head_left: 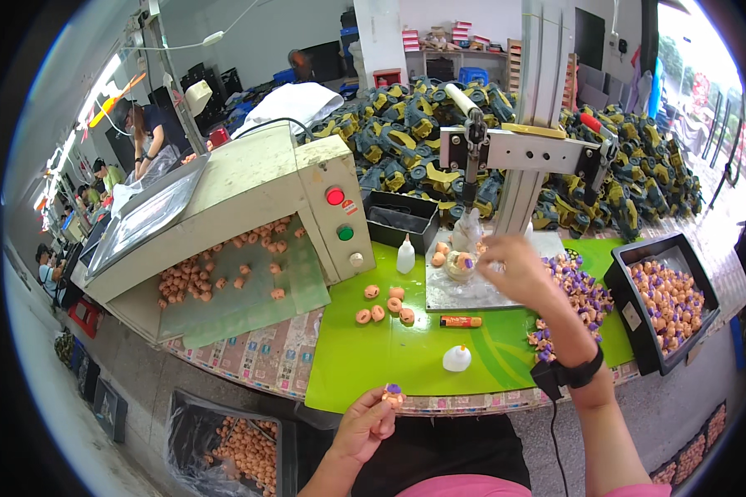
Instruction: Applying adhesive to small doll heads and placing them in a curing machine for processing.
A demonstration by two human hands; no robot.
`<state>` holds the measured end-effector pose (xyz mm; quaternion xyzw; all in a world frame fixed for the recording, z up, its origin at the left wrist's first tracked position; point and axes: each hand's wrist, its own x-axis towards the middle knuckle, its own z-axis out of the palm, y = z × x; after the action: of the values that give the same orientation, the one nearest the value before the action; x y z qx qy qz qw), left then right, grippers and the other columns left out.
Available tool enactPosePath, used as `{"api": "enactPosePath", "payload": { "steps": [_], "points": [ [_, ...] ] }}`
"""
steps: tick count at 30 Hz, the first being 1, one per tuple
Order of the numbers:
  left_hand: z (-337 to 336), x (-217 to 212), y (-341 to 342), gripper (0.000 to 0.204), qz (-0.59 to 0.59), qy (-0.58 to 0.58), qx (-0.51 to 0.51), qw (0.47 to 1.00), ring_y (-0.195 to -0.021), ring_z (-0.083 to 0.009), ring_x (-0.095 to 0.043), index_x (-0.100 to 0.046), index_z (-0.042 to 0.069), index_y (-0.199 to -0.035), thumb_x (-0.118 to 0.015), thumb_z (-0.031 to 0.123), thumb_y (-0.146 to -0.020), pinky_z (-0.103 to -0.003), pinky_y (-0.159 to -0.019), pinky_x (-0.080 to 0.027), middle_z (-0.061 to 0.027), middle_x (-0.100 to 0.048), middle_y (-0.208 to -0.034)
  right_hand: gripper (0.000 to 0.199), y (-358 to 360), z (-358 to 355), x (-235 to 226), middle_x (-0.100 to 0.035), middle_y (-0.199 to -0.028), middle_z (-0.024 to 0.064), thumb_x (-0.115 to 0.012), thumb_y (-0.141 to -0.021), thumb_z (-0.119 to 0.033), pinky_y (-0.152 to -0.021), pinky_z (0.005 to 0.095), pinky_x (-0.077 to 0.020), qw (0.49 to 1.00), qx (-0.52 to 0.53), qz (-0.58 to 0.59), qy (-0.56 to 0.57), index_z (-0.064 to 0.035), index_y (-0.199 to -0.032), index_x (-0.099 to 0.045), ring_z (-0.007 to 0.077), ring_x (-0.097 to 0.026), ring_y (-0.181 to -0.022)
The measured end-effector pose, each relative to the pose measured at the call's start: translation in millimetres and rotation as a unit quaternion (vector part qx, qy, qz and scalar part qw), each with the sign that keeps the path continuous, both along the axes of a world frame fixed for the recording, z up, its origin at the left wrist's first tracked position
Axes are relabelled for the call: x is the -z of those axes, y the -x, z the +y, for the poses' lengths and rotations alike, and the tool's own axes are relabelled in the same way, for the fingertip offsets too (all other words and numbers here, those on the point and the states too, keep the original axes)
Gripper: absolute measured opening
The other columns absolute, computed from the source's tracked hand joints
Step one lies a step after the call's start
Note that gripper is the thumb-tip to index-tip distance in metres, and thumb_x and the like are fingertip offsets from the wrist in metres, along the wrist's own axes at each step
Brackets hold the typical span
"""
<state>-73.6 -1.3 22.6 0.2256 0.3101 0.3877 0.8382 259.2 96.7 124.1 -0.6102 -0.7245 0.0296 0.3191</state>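
Note:
Between the thumb and fingers of my left hand (pixel 365 427) is a small orange doll head with a purple top (pixel 393 394), held at the table's near edge. My right hand (pixel 514 267) is raised beside the toggle clamp press (pixel 475 149), its fingers curled together. Whatever those fingers hold, if anything, is too small to make out. A pale round holder (pixel 458 267) on the metal base plate (pixel 439 300) carries another purple-topped piece (pixel 465 262). Several plain orange heads (pixel 378 313) lie on the green mat (pixel 348 364), left of the plate.
A beige machine (pixel 224 190) with orange heads inside stands left. White squeeze bottles (pixel 405 255) (pixel 457 359) and an orange tube (pixel 460 321) are on the mat. Purple-topped pieces (pixel 568 298) and a filled black bin (pixel 630 315) lie right. Toy vehicles (pixel 406 132) heap behind.

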Motion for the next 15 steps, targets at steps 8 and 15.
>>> {"api": "enactPosePath", "payload": {
  "steps": [8,15],
  "points": [
    [23,-13,-26,0.023,-0.024,-0.060,0.068,0.996,-0.056,-0.0045,-0.044,-0.060,0.003,-0.116,-0.057,0.013,-0.095,-0.020,-0.050,-0.036,-0.0049,-0.065,-0.103,0.028,5,31,88,-0.057,-0.115,0.0152,-0.060,-0.075,0.000,-0.096,0.0414,-0.0423,0.997,-0.042,-0.005,-0.067,-0.0096,-0.100,-0.069,0.0361,-0.050,-0.111],
    [60,-30,-8,0.017,0.043,-0.116,-0.011,0.992,-0.055,-0.0041,-0.045,-0.060,0.005,-0.106,-0.055,0.018,-0.098,-0.017,-0.047,-0.036,-0.0065,-0.063,-0.107,0.027,-72,-56,48,-0.055,-0.120,0.0178,-0.058,-0.074,0.008,-0.096,0.0390,-0.0419,0.963,0.179,0.119,-0.159,-0.0012,-0.098,-0.068,0.0338,-0.052,-0.112]
  ]
}}
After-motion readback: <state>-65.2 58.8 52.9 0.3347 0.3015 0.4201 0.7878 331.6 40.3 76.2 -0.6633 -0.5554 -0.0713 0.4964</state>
